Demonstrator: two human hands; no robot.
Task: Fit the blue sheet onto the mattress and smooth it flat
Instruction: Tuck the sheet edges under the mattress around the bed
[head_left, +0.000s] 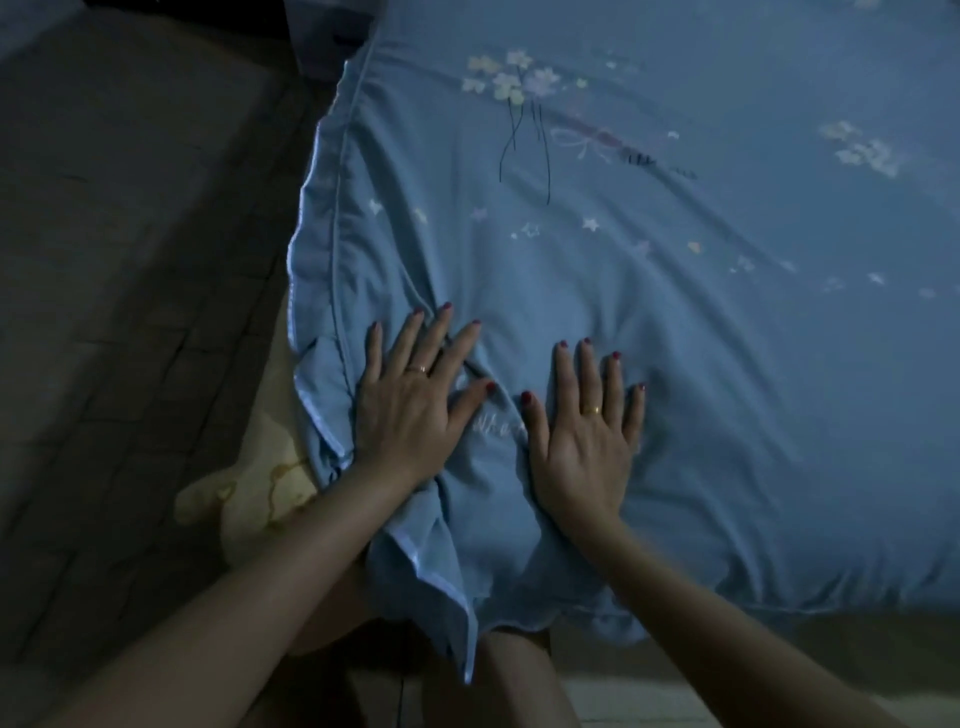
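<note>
The blue sheet (649, 312), printed with pale flowers and stars, covers the mattress and fills the right of the view. Its frilled, piped edge (322, 249) hangs over the left side, and the near corner flap (441, 587) droops down loose. My left hand (410, 400) lies flat near that corner, fingers spread straight on the cloth. My right hand (587, 436) presses flat beside it, fingers straight. Soft wrinkles fan out from both hands. A yellowish patch of mattress or cover (260, 483) shows below the frill at the left.
A dark tiled floor (130, 260) runs along the left of the bed. A dark object (322, 41) stands at the far corner of the bed. My legs (519, 686) are at the bed's near corner.
</note>
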